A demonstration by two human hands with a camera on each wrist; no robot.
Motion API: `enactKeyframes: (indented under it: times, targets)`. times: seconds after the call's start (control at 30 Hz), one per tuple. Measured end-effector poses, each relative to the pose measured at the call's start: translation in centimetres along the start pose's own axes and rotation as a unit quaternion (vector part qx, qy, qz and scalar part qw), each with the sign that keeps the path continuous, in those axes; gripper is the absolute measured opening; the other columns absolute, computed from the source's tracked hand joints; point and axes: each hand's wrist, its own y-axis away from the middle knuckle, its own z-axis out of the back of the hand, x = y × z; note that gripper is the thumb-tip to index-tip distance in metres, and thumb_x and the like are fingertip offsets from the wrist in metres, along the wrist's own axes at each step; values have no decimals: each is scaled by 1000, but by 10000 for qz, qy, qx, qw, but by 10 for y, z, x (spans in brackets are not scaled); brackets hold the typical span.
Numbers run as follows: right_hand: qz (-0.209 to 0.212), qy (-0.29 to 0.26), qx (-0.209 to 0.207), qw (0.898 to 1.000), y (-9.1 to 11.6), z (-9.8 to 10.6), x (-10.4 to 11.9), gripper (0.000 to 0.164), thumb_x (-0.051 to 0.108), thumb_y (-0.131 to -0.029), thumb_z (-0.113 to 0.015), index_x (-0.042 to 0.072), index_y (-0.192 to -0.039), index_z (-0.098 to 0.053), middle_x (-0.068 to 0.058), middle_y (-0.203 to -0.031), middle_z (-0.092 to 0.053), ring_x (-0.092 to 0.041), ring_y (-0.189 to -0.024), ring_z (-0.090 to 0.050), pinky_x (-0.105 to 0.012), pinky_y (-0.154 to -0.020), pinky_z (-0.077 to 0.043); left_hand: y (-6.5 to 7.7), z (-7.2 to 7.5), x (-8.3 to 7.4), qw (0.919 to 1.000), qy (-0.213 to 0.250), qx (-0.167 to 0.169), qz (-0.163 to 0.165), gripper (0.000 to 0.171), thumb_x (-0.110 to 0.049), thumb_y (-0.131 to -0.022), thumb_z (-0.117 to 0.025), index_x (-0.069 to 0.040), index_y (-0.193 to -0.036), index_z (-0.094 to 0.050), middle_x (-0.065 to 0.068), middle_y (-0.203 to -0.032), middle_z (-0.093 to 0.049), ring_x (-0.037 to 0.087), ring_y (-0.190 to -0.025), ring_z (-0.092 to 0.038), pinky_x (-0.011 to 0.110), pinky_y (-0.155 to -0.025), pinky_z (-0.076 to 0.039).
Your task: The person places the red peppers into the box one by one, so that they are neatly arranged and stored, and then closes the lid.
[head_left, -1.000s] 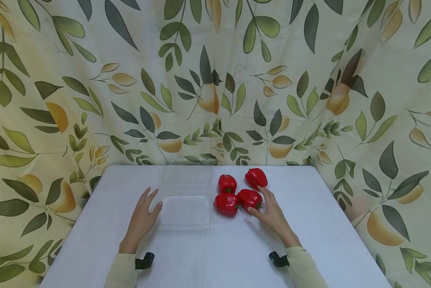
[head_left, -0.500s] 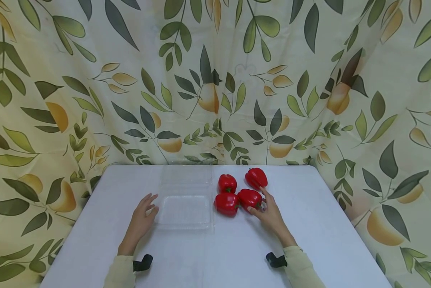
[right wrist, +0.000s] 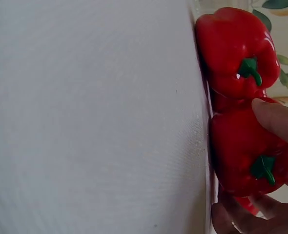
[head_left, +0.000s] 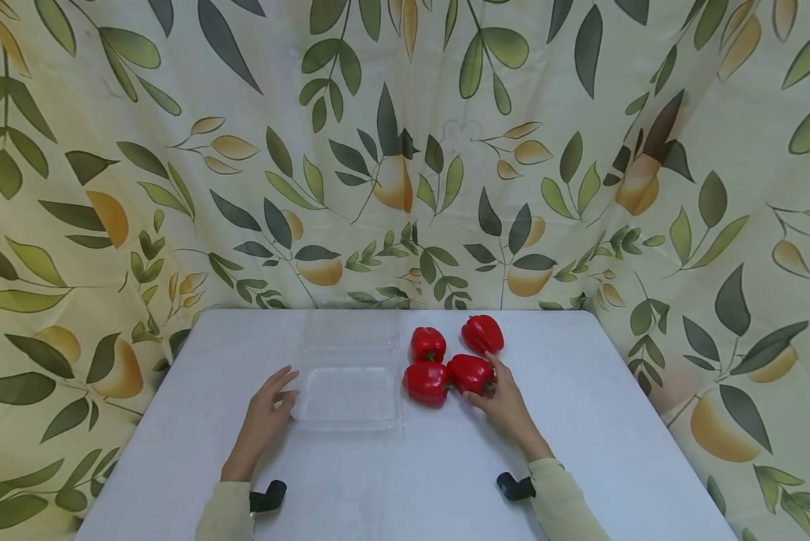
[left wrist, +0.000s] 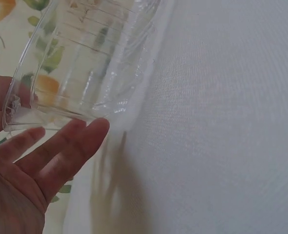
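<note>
Several red bell peppers are grouped right of centre on the table. My right hand [head_left: 508, 406] has its thumb and fingers around the front right bell pepper [head_left: 469, 373], near its green stem; in the right wrist view the thumb lies against this pepper [right wrist: 239, 151]. Close beside it lie the front left bell pepper [head_left: 426, 384], the back left one [head_left: 427, 345] and the back right one [head_left: 482, 334]. My left hand [head_left: 267, 412] touches the left side of a clear plastic clamshell box [head_left: 351, 430], its fingers extended along the wall. The box's lid [head_left: 351, 330] is folded back.
A white table [head_left: 445, 481] carries everything. Behind it hangs a leaf-and-fruit patterned curtain [head_left: 405, 248], close to the back edge. Black wrist cameras [head_left: 267, 497] sit at both cuffs.
My left hand has drawn its fingers closer together at the box's side. The right hand has shifted slightly left, closing around the front right bell pepper. The peppers have barely moved.
</note>
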Motion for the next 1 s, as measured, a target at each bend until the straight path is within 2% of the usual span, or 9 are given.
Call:
enactKeyframes:
  times: [0.17,0.5,0.7,1.0]
  targets:
    - [14,-20,-1,10000,-2,-1,-1,98,24,-80,-80,20,-156,-19,-15,-154,-34,-39,-139,-38,-53,-100,-52,0,0,3,9999,164,-43,-21,40,-7,-95,-57,-2,-134,-58,14,-153,-42,40,-115,-64,17,-69,-56]
    - [84,-122,-152,9998,1,1,1,94,21,-79,-81,22,-153,-24,-14,-147,-43,-37,-133,-43,-50,-95,-55,-1,-1,4,9997,237,-71,-48,41,-8,-93,-63,-1,-132,-59,14,-152,-44,41,-115,-64,17,-67,-57]
    - [134,-206,-196,9995,4,5,4,91,23,-79,-81,20,-150,-25,-11,-146,-44,-33,-131,-44,-47,-98,-54,-2,-2,6,9998,176,-55,-16,41,-8,-93,-63,-2,-133,-59,13,-153,-44,39,-115,-64,15,-66,-55]
    - [255,-204,-395,9987,7,12,15,90,26,-77,-83,17,-148,-29,-13,-143,-46,-33,-127,-47,-46,-95,-54,-2,-1,6,9996,276,-28,-94,41,-7,-92,-65,0,-132,-59,15,-152,-45,41,-114,-64,15,-65,-55]
